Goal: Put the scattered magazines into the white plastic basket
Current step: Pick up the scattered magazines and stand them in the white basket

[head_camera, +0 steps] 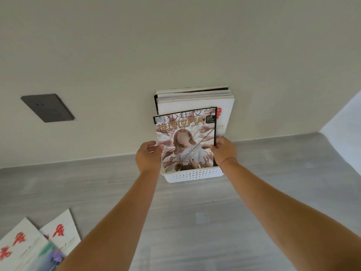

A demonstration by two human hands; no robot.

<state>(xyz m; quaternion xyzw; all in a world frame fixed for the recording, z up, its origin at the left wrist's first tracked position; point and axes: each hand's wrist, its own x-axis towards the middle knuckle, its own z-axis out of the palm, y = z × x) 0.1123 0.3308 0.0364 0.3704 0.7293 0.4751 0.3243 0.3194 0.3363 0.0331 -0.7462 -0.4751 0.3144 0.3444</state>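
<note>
A white plastic basket (pixel 190 176) with a perforated wall stands on the grey floor against the wall. Several magazines (pixel 195 98) stand upright in it, leaning on the wall. In front of them is a magazine with a picture cover (pixel 185 141), its lower edge inside the basket. My left hand (pixel 148 156) holds its left edge and my right hand (pixel 224 151) grips its right edge. More magazines with white covers and red script (pixel 60 231) lie on the floor at the lower left, partly hidden by my left arm.
A dark grey socket plate (pixel 47 107) sits on the cream wall at the left. The grey floor (pixel 195 222) stretches between me and the basket. A wall corner (pixel 340 114) lies at the right.
</note>
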